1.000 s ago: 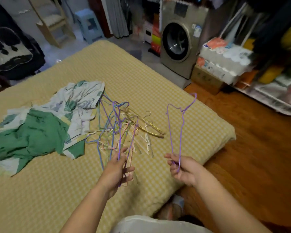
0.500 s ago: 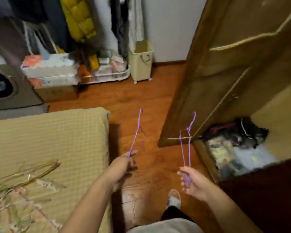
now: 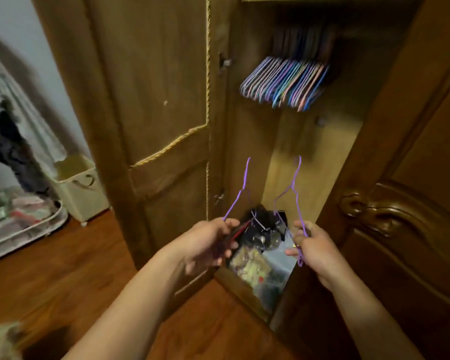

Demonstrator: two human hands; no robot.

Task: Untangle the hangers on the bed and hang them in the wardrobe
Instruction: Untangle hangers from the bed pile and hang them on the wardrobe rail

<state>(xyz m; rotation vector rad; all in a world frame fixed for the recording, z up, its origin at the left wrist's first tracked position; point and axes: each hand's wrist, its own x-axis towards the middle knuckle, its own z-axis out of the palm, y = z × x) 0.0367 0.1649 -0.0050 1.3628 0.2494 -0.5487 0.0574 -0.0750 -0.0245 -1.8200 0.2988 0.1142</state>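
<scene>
I face the open wooden wardrobe [image 3: 247, 141]. My left hand [image 3: 208, 242] grips a thin purple wire hanger [image 3: 238, 197], hook pointing up. My right hand [image 3: 313, 246] grips a second purple hanger [image 3: 294, 188], also hook up. Both hangers are held low in front of the opening, side by side and apart. High inside, a dense row of several coloured hangers [image 3: 286, 81] hangs in the shadow under the shelf. The bed and the tangled pile are out of view.
The left wardrobe door [image 3: 151, 100] stands open beside my left arm; a carved door [image 3: 405, 209] is at the right. Clothes and bags [image 3: 260, 255] lie on the wardrobe floor. A pale bin [image 3: 79, 188] and a rack of items [image 3: 16, 219] stand on the wooden floor at left.
I have turned from the bed to the wardrobe. My left hand pulled a purple hanger out of the pile; both hands now hold their hangers up at the wardrobe opening.
</scene>
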